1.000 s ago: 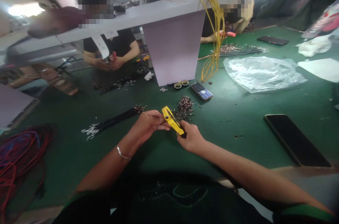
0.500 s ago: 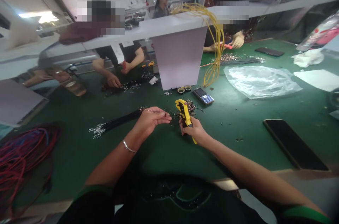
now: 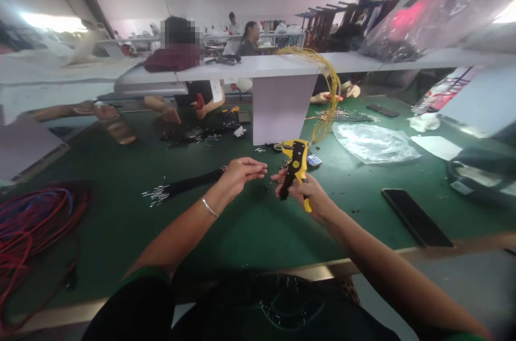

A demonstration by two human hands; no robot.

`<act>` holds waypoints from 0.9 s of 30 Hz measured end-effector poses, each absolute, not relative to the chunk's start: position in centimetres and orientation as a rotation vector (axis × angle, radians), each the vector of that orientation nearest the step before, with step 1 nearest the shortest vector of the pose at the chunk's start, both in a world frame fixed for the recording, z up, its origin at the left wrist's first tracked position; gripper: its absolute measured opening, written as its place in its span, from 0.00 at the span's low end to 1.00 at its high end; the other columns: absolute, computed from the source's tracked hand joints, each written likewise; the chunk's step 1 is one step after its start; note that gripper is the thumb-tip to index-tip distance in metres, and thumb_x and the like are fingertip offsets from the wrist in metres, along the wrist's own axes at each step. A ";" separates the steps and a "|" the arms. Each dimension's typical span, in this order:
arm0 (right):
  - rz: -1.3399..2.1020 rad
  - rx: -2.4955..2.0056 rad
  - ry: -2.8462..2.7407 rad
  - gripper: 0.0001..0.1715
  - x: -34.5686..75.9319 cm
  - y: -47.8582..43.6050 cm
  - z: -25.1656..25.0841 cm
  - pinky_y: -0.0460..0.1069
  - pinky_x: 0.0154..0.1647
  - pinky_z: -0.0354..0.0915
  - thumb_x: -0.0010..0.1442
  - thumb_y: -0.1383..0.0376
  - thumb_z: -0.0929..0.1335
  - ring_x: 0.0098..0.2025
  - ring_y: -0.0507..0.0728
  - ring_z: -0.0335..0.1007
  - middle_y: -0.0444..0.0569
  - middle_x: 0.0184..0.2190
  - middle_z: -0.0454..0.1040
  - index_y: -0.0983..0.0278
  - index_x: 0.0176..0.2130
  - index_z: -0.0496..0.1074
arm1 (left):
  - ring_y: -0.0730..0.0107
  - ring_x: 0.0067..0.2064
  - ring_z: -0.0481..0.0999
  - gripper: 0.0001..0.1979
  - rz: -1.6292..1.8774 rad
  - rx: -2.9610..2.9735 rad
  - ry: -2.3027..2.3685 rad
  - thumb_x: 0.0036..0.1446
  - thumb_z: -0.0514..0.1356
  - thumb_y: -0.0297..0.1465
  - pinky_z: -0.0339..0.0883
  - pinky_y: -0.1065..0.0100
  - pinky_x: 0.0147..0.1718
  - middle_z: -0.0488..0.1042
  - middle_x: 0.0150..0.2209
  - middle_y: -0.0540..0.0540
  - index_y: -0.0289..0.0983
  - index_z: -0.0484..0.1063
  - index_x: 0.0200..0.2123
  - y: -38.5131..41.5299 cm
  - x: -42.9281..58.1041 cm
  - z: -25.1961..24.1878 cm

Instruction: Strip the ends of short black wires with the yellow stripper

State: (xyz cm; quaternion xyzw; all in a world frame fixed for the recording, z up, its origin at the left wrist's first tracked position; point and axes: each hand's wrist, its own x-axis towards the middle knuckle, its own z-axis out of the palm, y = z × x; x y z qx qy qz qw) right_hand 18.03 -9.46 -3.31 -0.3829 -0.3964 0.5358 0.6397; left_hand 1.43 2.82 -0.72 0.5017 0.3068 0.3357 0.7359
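My left hand [image 3: 242,174] is held above the green table, its thumb and fingertips pinched together on a thin dark wire that barely shows. Behind that wrist lies a bundle of black wires [image 3: 195,183] with bare silvery ends toward the left. Yellow-and-black wire strippers [image 3: 297,164] are gripped in my right hand [image 3: 316,198], jaws up and turned leftward. A small gap separates the tool from my left fingertips. Partly hidden behind the strippers are a pile of short wire pieces [image 3: 284,165] and a keypad phone [image 3: 314,160].
Red and blue cables [image 3: 38,228] are heaped at left. A smartphone [image 3: 417,217] lies near the right front edge, with a clear plastic bag [image 3: 373,142] farther back. Yellow wires [image 3: 332,83] hang from the white shelf [image 3: 278,65]. Co-workers' hands [image 3: 201,108] work across the table.
The camera view has levelled and tipped up. My right hand has lifted the wire strippers and turned their flat side toward me. My left hand keeps its pinch.
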 end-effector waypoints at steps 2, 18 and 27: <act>1.170 -0.865 -0.866 0.21 17.1 -9.1 -2.2 0.60 0.42 0.72 0.44 0.71 0.67 0.35 0.60 0.77 0.53 0.39 0.79 0.65 0.42 0.70 | 0.65 0.35 0.80 0.10 0.725 1.113 0.632 0.40 0.72 0.24 0.72 0.61 0.42 0.81 0.37 0.36 0.28 0.76 0.28 2.2 1.4 -1.0; 1.187 -0.712 -0.594 0.20 15.3 -8.9 -1.0 0.70 0.48 0.70 0.44 0.70 0.65 0.41 0.67 0.77 0.56 0.34 0.79 0.67 0.39 0.72 | 0.69 0.30 0.79 0.12 0.701 1.107 0.506 0.37 0.74 0.29 0.71 0.65 0.38 0.80 0.28 0.43 0.30 0.79 0.27 1.7 0.1 -1.2; 1.343 -0.565 -0.441 0.22 15.7 -8.6 -1.7 0.68 0.54 0.68 0.43 0.74 0.65 0.43 0.66 0.77 0.54 0.34 0.80 0.66 0.41 0.73 | 0.65 0.31 0.79 0.14 0.707 1.063 0.515 0.37 0.74 0.29 0.73 0.62 0.38 0.79 0.27 0.41 0.27 0.78 0.28 1.7 -1.3 -1.3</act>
